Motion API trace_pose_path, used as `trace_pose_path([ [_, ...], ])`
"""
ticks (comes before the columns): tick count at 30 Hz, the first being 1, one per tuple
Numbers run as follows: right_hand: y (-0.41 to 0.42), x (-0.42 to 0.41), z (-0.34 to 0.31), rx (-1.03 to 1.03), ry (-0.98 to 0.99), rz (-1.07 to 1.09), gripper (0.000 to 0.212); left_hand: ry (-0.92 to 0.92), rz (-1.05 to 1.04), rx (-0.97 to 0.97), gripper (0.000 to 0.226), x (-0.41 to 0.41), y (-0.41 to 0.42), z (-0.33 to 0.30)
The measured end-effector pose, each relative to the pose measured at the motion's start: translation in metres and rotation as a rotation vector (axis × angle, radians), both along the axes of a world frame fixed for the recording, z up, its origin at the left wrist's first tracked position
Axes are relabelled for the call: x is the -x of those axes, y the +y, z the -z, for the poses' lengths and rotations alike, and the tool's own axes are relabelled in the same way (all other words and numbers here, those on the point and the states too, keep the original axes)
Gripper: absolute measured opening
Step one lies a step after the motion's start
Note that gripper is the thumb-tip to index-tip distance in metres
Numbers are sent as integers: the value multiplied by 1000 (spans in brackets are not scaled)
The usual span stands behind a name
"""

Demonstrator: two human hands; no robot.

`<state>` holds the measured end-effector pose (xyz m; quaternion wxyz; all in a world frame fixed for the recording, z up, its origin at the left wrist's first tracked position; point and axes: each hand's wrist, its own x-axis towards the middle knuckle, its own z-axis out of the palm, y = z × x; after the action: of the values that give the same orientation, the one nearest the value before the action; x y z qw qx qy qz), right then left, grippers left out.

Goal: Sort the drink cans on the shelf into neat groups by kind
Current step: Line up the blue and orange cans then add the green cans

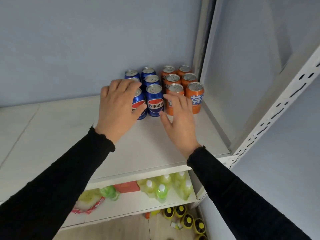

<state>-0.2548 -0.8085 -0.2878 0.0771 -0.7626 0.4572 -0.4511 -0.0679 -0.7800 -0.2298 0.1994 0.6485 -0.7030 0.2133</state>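
White shelf board (pixel 69 129) under a blue-grey wall carries all the cans at its back right corner, tight against the metal upright (pixel 270 108). By my reckoning the sorting is nearly finished: the blue Pepsi cans (pixel 154 103) stand in two files, and the orange Fanta cans (pixel 194 97) stand just beside them in two files, no kind mixed into the other. What seems left is only squaring up the front row.

My left hand (pixel 119 106) is wrapped around the front-left Pepsi can (pixel 139 105), fingers over its top and thumb on its face, gripping it. My right hand (pixel 180 122) is spread wide and holds nothing, its fingers in front of the front-left Fanta can (pixel 170 103); whether they touch it I cannot tell.

Room is plentiful toward the left end and the front edge; on the right the Fanta files are nearly against the side panel, so any shifting should go leftward or forward.
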Motion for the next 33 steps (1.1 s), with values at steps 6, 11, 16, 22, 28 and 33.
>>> trace_pose_path([
  [6,36,-87,4,-42,189,-182,42,102,-161,-104,48,-92,75,19],
  [11,86,-182,15,-62,285,-322,42,221,-297,-194,46,-187,152,38],
  [16,150,-293,19,-86,294,-391,40,310,-360,-212,43,-287,240,54],
  [22,211,-409,15,-117,237,-444,41,386,-379,-182,41,-396,318,58],
  [28,229,-487,10,-160,216,-473,49,407,-385,-153,51,-475,340,45],
  [33,199,-587,22,-292,179,-481,59,458,-445,-143,65,-577,310,40],
])
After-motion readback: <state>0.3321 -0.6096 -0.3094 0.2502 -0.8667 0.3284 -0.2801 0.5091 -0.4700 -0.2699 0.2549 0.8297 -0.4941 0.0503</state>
